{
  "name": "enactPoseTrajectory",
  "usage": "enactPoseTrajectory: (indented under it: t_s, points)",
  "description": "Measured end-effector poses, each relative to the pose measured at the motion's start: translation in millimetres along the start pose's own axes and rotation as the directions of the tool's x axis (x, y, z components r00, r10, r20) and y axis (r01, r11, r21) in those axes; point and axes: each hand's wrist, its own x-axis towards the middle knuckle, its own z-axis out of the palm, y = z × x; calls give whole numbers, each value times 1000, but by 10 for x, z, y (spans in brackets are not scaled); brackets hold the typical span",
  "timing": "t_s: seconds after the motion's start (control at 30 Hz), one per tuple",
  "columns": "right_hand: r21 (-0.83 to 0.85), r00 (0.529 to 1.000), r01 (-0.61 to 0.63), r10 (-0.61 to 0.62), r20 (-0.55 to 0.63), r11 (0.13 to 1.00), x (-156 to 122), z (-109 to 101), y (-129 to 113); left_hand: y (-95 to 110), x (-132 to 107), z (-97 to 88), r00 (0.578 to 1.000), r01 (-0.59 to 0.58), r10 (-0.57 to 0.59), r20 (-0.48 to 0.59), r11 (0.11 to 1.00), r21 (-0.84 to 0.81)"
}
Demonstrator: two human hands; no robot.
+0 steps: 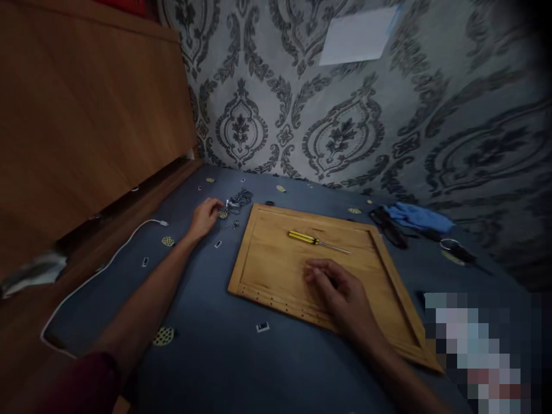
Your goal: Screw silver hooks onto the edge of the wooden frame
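The left hand (206, 216) reaches out to the middle left of the frame, over a blue patterned cloth surface (224, 368). Its fingertips touch the near edge of a small heap of dark and silvery metal parts (237, 202). The fingers curl down over a small round piece at that edge, but whether they pinch it cannot be told.

The right hand (340, 294) lies palm down in the lower middle of the frame on a pale rectangular wooden board with a raised rim (267, 259). Its fingers are loosely bent, the tips on the wood, with nothing seen in its grasp. A row of small holes runs along the board's near edge.

A screwdriver with a yellow and black handle (317, 240) lies on the board above the right hand, apart from it, with its thin metal shaft pointing right.

A white cable (107, 264) trails along the left side of the surface. Small flat pieces are scattered around the board. A crumpled light blue cloth (416, 217) lies at the right, by the wall. A white sheet of paper (357, 34) hangs on the grey ornamented wallpaper (452, 132) at the top. A brown wooden panel (86, 115) fills the upper left.
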Motion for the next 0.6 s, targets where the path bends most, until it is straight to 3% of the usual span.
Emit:
enactPoseTrajectory:
  t_s: [0.37, 0.6]
  points:
    - [11, 1000, 25, -25, 17, 1000, 13, -11, -9, 52, 5, 8, 998, 30, -35, 61, 997, 75]
    - [5, 999, 32, -33, 28, 999, 14, -10, -34, -18, 26, 14, 992, 97, -97, 85, 995, 10]
